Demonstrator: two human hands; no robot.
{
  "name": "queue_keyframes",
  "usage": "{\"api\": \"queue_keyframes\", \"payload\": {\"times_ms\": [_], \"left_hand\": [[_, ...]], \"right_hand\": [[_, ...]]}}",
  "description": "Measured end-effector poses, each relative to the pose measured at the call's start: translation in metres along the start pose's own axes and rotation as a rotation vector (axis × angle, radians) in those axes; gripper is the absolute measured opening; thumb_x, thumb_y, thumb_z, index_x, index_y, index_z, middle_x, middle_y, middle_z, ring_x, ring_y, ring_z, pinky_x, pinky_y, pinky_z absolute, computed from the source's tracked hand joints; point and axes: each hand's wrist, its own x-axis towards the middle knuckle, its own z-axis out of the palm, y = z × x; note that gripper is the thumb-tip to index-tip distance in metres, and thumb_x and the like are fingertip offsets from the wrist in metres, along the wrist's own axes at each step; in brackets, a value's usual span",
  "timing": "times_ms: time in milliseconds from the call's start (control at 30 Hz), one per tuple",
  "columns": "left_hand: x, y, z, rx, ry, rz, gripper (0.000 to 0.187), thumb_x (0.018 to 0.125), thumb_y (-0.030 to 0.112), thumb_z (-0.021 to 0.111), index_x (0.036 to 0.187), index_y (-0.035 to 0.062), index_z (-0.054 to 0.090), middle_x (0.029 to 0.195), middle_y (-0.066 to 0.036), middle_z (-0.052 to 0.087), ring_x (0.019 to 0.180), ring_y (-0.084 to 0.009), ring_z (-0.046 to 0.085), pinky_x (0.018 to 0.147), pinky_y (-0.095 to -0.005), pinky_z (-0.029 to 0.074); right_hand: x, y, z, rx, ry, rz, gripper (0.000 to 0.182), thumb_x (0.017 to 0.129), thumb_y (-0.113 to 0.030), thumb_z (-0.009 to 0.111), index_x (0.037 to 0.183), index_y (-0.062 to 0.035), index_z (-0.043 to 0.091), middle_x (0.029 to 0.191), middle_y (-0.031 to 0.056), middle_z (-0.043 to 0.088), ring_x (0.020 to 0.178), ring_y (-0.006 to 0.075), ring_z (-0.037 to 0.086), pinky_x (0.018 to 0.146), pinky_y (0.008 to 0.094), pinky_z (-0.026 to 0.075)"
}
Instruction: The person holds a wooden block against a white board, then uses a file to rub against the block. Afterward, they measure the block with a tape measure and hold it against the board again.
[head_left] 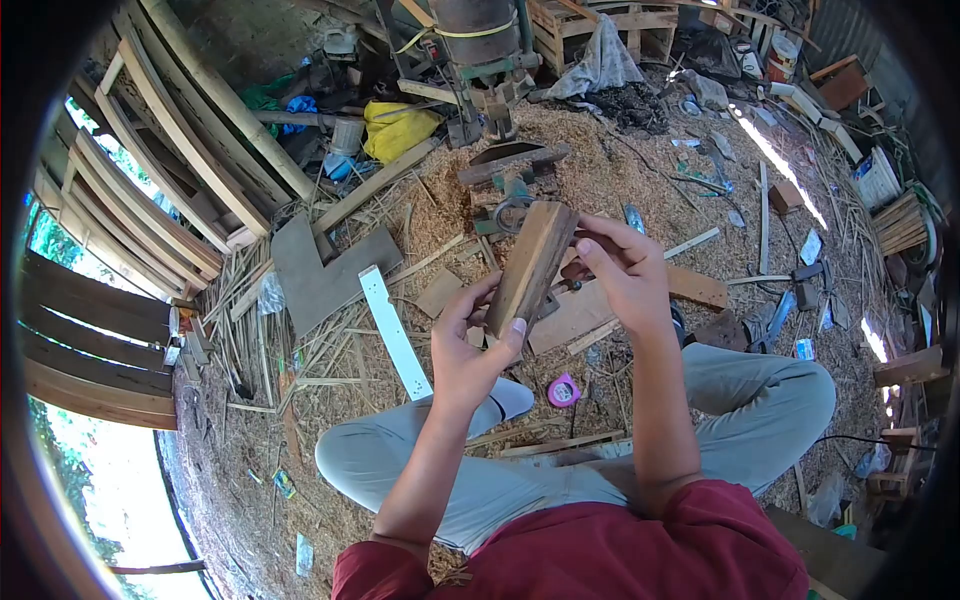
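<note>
A short brown wooden block (532, 265) is held up at a tilt in front of my legs. My left hand (472, 335) is closed round its lower end, with the thumb along the near side. My right hand (627, 268) is at its upper right edge, thumb and fingers bent against it; some fingertips are hidden. On the ground below lie a pink tape measure (563, 390) and a flat wooden board (575, 318), partly covered by the block and hands.
Wood shavings and offcuts cover the ground. A white metal strip (396, 335) and a grey L-shaped sheet (335, 270) lie to the left. Ahead stands a machine (490, 60) with a yellow sack (400, 130) beside it. Wooden slats (95, 340) line the left side.
</note>
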Motion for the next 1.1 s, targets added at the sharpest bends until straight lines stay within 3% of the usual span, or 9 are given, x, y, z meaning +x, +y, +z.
{"api": "queue_keyframes", "payload": {"times_ms": [433,533,633,667,767,867,1100], "left_hand": [[-0.002,0.015,0.001,0.246,0.040,0.117,0.065,0.077,0.018,0.081,0.135,-0.0034,0.061,0.116,-0.015,0.066,0.109,-0.0219,0.064,0.093,-0.0364,0.051],[-0.003,0.001,-0.001,0.018,-0.007,-0.001,0.056,0.089,0.027,0.073,0.134,-0.0041,0.061,0.118,-0.015,0.068,0.108,-0.0211,0.064,0.094,-0.0353,0.051],[-0.004,0.003,0.000,-0.454,-0.014,-0.335,0.050,0.101,0.034,0.058,0.133,-0.0041,0.061,0.122,-0.015,0.068,0.108,-0.0212,0.066,0.096,-0.0357,0.051],[-0.004,0.001,0.000,-0.514,-0.005,-0.491,0.056,0.107,0.038,0.038,0.145,-0.0016,0.049,0.134,-0.016,0.063,0.112,-0.0255,0.066,0.100,-0.0423,0.051],[-0.003,0.015,0.003,-0.704,-0.005,-0.625,0.055,0.107,0.040,0.043,0.140,-0.0026,0.053,0.126,-0.016,0.067,0.107,-0.0253,0.068,0.091,-0.0396,0.052],[-0.003,0.009,-0.002,-0.761,-0.161,-0.602,0.060,0.107,0.044,0.036,0.142,-0.0025,0.050,0.129,-0.017,0.066,0.107,-0.0277,0.067,0.088,-0.0397,0.052],[0.001,0.000,-0.004,-0.923,-0.194,-0.643,0.059,0.107,0.045,0.032,0.141,0.0002,0.050,0.126,-0.017,0.066,0.103,-0.0289,0.067,0.081,-0.0410,0.053]], "right_hand": [[-0.002,-0.005,0.001,-0.017,0.001,0.054,0.032,0.099,-0.005,0.067,0.129,0.0041,0.065,0.110,0.0121,0.074,0.090,0.0153,0.073,0.075,0.0271,0.059],[0.001,-0.006,0.006,0.061,-0.007,0.028,0.031,0.099,-0.005,0.066,0.129,0.0033,0.065,0.110,0.0119,0.074,0.093,0.0150,0.072,0.076,0.0269,0.059],[0.001,-0.007,0.004,0.012,-0.019,0.039,0.030,0.100,-0.006,0.064,0.129,0.0026,0.065,0.108,0.0117,0.075,0.089,0.0135,0.071,0.073,0.0260,0.058],[0.001,-0.006,0.004,0.007,-0.020,0.045,0.030,0.101,-0.007,0.064,0.128,0.0025,0.066,0.107,0.0117,0.075,0.088,0.0131,0.071,0.072,0.0257,0.058],[0.001,-0.003,0.001,-0.009,-0.022,0.048,0.029,0.101,-0.009,0.063,0.128,0.0023,0.066,0.105,0.0119,0.076,0.083,0.0123,0.070,0.069,0.0252,0.057],[0.001,-0.004,0.000,-0.018,-0.010,0.034,0.027,0.101,-0.009,0.063,0.126,0.0027,0.067,0.102,0.0128,0.076,0.082,0.0133,0.070,0.068,0.0264,0.057],[0.002,-0.007,0.003,0.008,0.014,0.023,0.025,0.101,-0.010,0.062,0.122,0.0029,0.068,0.098,0.0142,0.076,0.078,0.0150,0.070,0.067,0.0300,0.058]]}}
